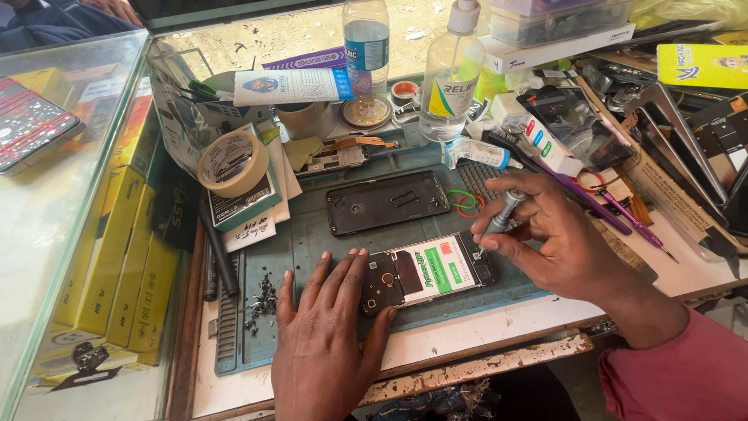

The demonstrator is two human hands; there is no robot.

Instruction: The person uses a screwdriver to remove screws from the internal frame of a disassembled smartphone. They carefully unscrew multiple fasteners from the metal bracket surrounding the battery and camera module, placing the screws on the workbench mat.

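An opened phone (428, 273) with its battery showing lies on a blue-grey work mat (312, 242). My left hand (323, 335) rests flat on the mat, its fingers pressing the phone's left end. My right hand (557, 238) grips a small grey screwdriver (501, 214) whose tip points down at the phone's right end. The phone's black back cover (387, 201) lies on the mat just behind it.
A tape roll (232, 162), two plastic bottles (450, 74), a pile of small screws (261, 300), rubber bands (465, 203), purple tools (615, 206) and phone parts crowd the bench. A glass case (70, 195) of yellow boxes stands at left.
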